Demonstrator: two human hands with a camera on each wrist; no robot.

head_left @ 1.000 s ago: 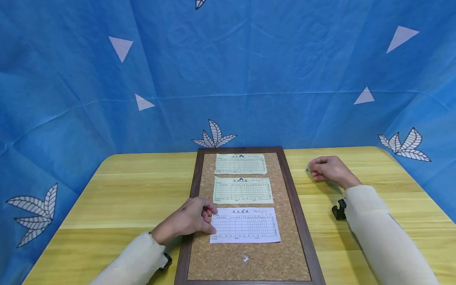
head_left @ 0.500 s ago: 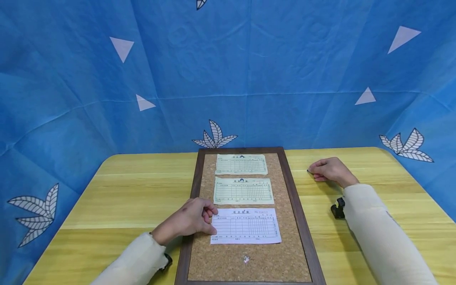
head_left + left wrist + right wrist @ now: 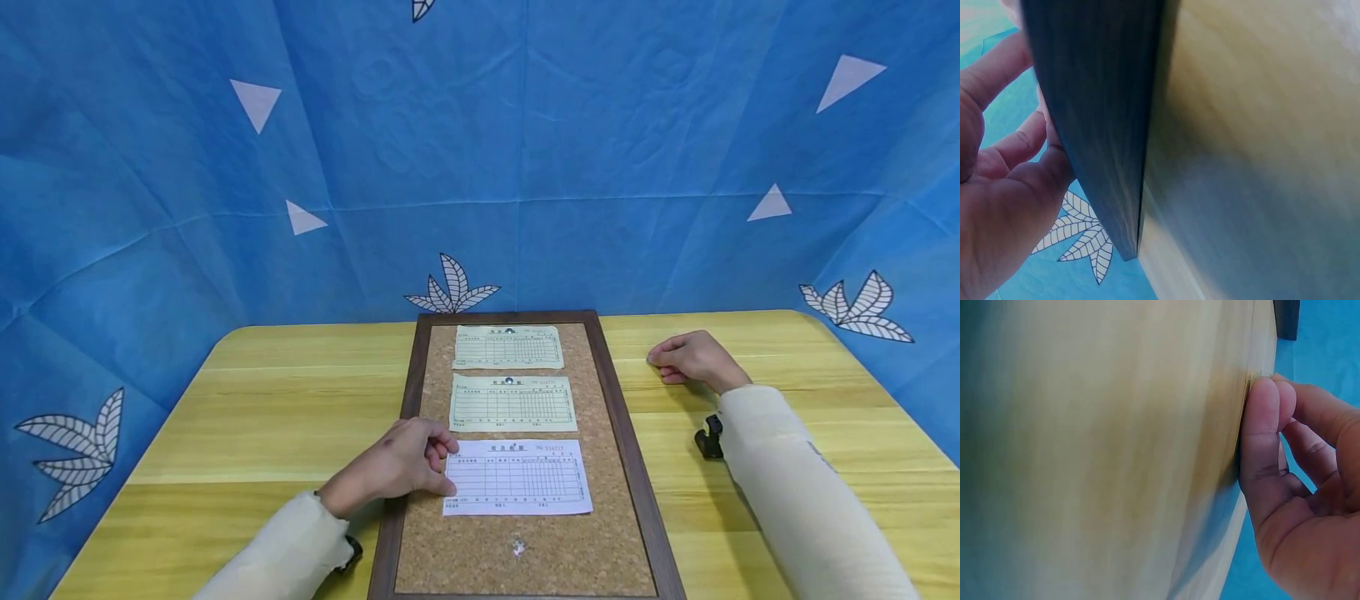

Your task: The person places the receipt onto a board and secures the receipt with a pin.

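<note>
On the yellow table (image 3: 285,392), the right hand's (image 3: 693,360) curled fingertips hide whatever they pinch.

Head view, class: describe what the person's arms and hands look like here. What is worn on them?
Both arms wear long cream sleeves, the left sleeve and the right sleeve, loose and softly creased, reaching the wrists. The left hand and right hand are bare: no gloves or rings show. A small black device sits at the right wrist, and a dark strap shows at the left cuff.
</note>
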